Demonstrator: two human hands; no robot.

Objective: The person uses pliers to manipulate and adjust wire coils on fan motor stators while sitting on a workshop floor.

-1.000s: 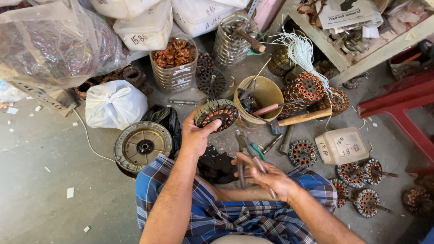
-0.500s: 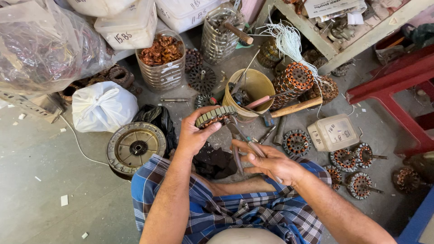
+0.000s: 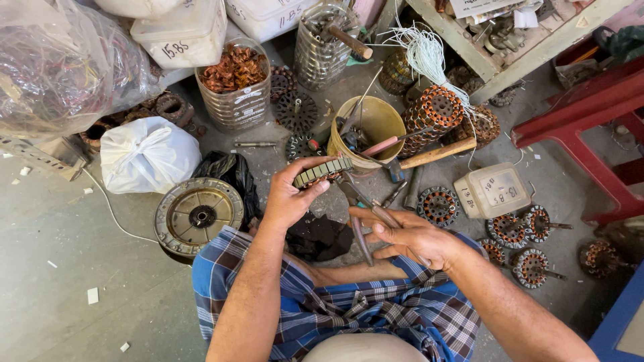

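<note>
1. left hand point(image 3: 290, 198) is clamped on the stator ring point(image 3: 323, 172), held edge-on above the lap, near the yellow bucket point(image 3: 376, 121).
2. right hand point(image 3: 409, 236) is closed around pliers point(image 3: 359, 201), tips at the ring.
3. judgement: steady the ring and bite squarely.

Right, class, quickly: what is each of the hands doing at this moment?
Left hand: closed on a round motor stator, held up on edge.
Right hand: closed on the handles of pliers, their nose at the stator.
</note>
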